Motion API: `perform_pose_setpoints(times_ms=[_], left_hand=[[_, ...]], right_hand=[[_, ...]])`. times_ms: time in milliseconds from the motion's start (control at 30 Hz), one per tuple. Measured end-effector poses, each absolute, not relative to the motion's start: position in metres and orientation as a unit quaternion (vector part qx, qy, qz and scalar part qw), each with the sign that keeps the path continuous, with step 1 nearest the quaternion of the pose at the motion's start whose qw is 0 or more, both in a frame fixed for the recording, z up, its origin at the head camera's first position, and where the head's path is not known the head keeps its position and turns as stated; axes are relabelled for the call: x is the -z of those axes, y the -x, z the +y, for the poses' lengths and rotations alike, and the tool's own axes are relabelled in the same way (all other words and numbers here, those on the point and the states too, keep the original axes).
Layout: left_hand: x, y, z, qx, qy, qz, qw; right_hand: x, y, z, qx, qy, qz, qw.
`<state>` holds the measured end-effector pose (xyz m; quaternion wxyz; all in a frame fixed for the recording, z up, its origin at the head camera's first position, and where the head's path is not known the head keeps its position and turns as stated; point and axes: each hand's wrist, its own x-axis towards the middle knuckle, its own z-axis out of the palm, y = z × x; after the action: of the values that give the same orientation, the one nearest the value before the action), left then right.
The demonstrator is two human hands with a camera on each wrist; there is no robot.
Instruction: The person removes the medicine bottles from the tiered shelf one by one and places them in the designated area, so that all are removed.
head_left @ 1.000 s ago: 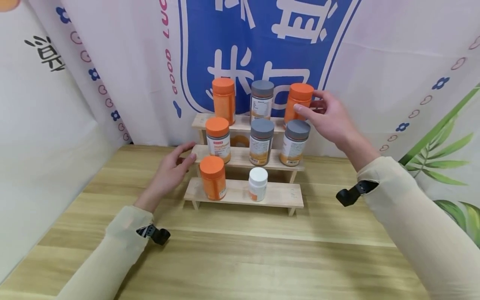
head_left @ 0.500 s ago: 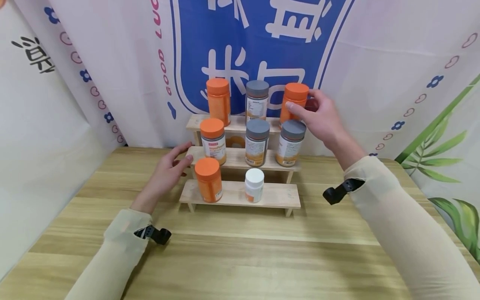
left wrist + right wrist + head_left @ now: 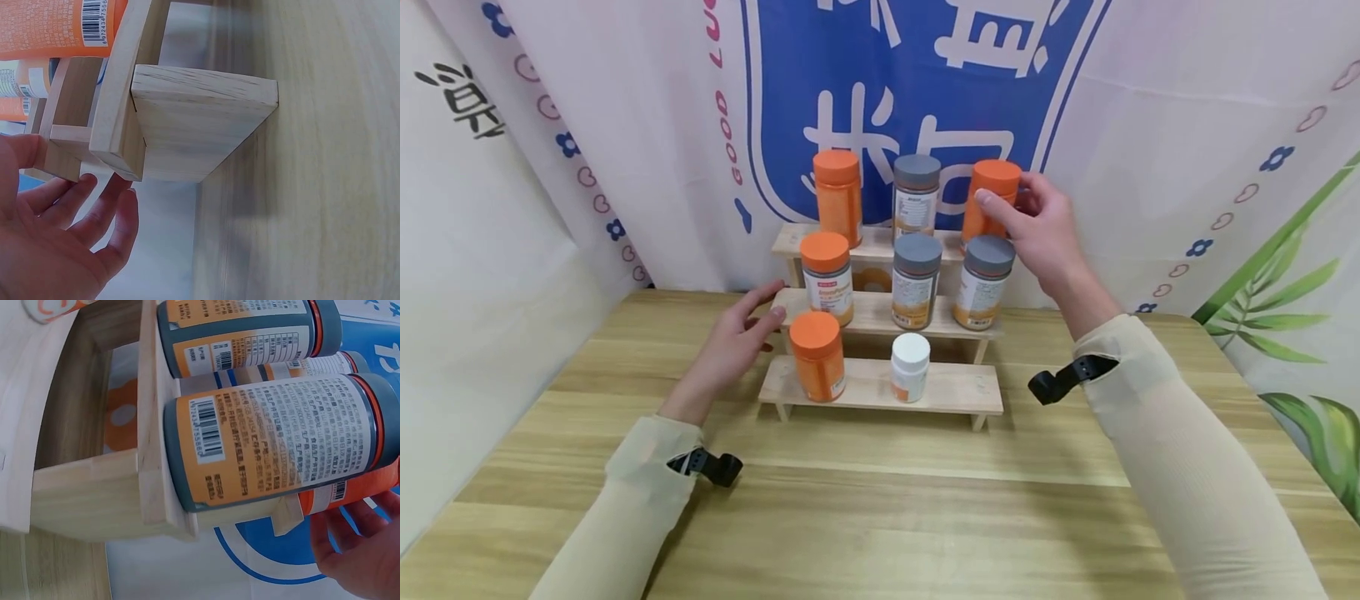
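In the head view, my right hand point(image 3: 1041, 229) grips an orange jar point(image 3: 996, 179) at the right end of the top step, thumb in front and fingers behind. My left hand point(image 3: 730, 342) pinches the left end of a three-step wooden stand point(image 3: 872, 308) at the middle step. In the left wrist view, its thumb lies at that step and its other fingers curl near the lower steps' ends. A grey-lidded jar point(image 3: 269, 444) on the middle step partly hides the held jar point(image 3: 359, 487) in the right wrist view.
Beside the held jar, the top step bears another orange jar point(image 3: 838, 196) and a grey-lidded jar point(image 3: 916, 196). Several labelled jars line the middle step. An orange jar point(image 3: 817, 358) and a small white bottle point(image 3: 910, 367) share the bottom step. A printed curtain point(image 3: 685, 167) hangs close behind.
The head view has shifted slightly, and my right forearm has swung a little to the left. Both hands keep their hold; the jars stand as before.
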<state>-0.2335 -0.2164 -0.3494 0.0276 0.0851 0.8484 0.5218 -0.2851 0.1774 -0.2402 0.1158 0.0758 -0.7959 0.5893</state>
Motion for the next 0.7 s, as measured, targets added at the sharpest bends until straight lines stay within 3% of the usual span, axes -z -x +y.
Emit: perform_pose_setpoints(times_ms=[700], left_hand=[[0.3485, 0.233, -0.2154, -0.513, -0.086, 0.854, 0.023]], right_hand=[[0.2428, 0.2872, 0.1812, -0.589, -0.081, -0.794, 0.125]])
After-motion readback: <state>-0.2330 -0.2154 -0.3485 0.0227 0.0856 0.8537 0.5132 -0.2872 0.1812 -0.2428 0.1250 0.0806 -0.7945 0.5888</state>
